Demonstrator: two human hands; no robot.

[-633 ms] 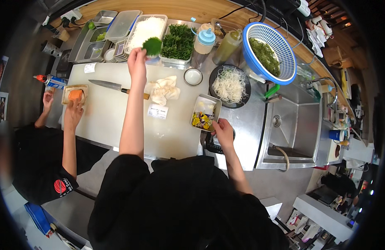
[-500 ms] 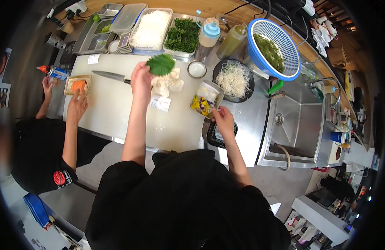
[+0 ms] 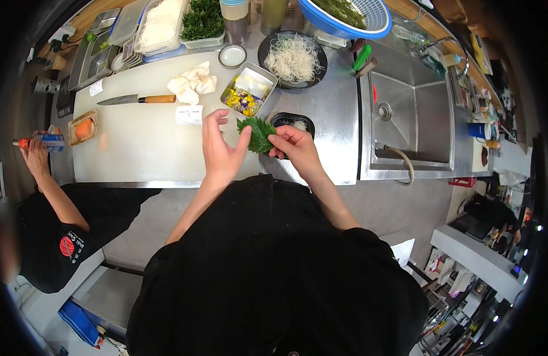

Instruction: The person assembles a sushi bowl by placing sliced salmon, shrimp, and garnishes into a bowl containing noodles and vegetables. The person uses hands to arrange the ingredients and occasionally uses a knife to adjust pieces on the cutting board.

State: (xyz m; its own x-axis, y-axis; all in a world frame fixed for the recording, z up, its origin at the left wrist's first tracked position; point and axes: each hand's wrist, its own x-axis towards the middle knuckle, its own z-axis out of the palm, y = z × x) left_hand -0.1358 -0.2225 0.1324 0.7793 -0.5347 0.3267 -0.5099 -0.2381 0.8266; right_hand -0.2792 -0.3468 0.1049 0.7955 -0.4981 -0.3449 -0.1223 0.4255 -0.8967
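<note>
A green shiso leaf (image 3: 257,135) is pinched at its right edge by my right hand (image 3: 299,149), in front of my body. Beside the leaf's left edge is my left hand (image 3: 222,148), its fingers apart and nothing held in them. Partly behind the right hand sits a small black plastic tray (image 3: 307,122) with something whitish in it. Just beyond the leaf stands a square metal container (image 3: 272,95) holding yellow and purple flowers (image 3: 243,103) and a white paper or cloth.
A knife (image 3: 149,99) and crumpled white cloth (image 3: 194,82) lie on the cutting board (image 3: 137,154). A black plate (image 3: 267,56) bears white shreds; a sink (image 3: 428,118) is right. At left a co-worker's hand (image 3: 35,159) holds a torch (image 3: 48,143) near salmon (image 3: 84,129).
The leaf has passed from my left hand to my right, closer to my body. My right hand has let go of the flower container. The co-worker has lifted the torch off the counter's far side.
</note>
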